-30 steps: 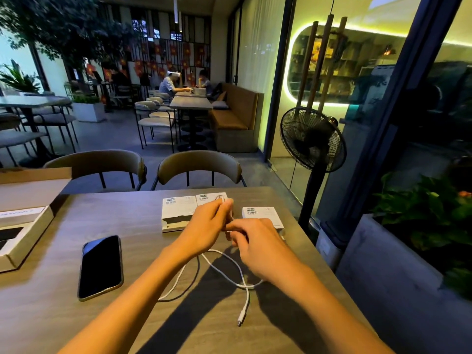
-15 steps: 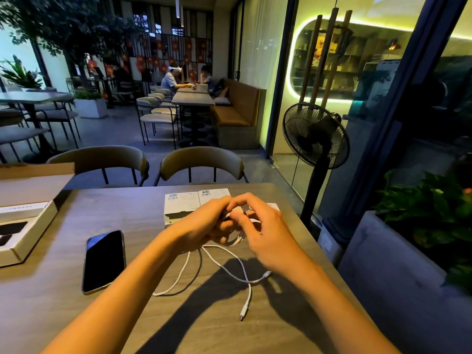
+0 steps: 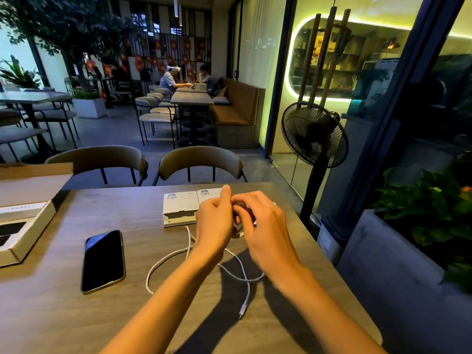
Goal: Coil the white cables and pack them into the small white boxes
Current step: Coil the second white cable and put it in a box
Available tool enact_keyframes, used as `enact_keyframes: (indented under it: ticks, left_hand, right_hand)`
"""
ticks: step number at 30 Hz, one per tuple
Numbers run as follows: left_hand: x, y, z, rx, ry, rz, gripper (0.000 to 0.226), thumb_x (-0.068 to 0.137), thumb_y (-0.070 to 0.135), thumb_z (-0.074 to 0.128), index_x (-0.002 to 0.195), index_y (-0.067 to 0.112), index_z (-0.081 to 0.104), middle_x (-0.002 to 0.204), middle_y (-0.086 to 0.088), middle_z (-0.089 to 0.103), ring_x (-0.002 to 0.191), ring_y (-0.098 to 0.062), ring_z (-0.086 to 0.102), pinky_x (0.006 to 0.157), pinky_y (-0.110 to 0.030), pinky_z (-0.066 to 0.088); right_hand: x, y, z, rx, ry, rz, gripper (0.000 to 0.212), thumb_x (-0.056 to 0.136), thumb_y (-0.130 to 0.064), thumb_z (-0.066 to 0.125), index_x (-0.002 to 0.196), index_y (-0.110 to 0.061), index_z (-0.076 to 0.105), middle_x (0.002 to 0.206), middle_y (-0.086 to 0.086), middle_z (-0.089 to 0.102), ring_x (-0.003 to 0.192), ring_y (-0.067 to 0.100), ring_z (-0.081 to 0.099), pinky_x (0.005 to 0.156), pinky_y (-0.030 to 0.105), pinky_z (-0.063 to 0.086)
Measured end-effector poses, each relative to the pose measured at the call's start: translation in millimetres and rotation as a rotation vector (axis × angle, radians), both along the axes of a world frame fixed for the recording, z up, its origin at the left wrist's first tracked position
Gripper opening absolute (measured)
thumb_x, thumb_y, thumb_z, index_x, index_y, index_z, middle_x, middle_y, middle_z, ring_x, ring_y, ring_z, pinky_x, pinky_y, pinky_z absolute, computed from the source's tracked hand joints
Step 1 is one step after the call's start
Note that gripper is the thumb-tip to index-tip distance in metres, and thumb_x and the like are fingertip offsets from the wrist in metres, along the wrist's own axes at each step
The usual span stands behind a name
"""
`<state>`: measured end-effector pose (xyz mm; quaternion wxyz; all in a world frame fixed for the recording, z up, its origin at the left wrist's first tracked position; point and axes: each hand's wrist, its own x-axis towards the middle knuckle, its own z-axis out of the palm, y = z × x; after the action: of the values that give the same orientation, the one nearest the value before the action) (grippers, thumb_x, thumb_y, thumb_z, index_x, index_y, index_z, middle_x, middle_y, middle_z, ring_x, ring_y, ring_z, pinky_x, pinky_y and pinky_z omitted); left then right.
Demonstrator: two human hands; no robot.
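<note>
Both hands are raised together just above the far part of the table (image 3: 63, 315), near its right edge. The left hand (image 3: 214, 226) has its fingers curled in, the forefinger sticking up, and the right hand (image 3: 265, 226) bends its fingers toward it, the two touching at the fingertips. Between them they pinch a small bundle of white cable (image 3: 240, 272); how much is wound up I cannot tell, since the hands hide it. The rest of the cable trails down onto the table toward the near edge, looping out to the left under the left wrist and crossing itself, with a plug lying free at its near end. Just beyond the hands, by the far edge, lies a small white box (image 3: 180, 209) with barcode labels, partly covered by the left hand. A dark phone (image 3: 103, 260) lies flat to the left, and an open cardboard box (image 3: 28, 226) sits at the left edge.
</note>
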<state>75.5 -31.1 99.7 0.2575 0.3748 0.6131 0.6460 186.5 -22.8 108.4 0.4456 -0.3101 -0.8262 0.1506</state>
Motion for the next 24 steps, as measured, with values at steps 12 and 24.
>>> enact_keyframes:
  ticks: [12, 24]
  left_hand:
    - [10, -7, -7, 0.043, 0.025, -0.255, 0.038, 0.106, 0.045, 0.030, 0.098, 0.027, 0.062, 0.095, -0.011, 0.066, 0.079, -0.007, 0.062, 0.069, -0.021, 0.052]
    - [-6, 0, -14, 0.109, 0.515, -0.346, 0.020, 0.107, 0.037, 0.030, 0.114, 0.022, 0.041, 0.087, -0.004, 0.060, 0.071, -0.008, 0.061, 0.066, -0.033, 0.058]
  right_hand:
    - [8, 17, -15, 0.075, 0.092, -0.007, 0.021, 0.103, -0.007, 0.058, 0.120, -0.013, 0.069, 0.116, 0.001, 0.069, 0.106, 0.003, 0.062, 0.090, 0.010, 0.051]
    - [10, 29, -15, -0.408, 0.388, -0.100, 0.028, 0.091, -0.034, 0.073, 0.116, -0.026, 0.062, 0.093, -0.009, 0.074, 0.081, 0.001, 0.071, 0.064, 0.018, 0.058]
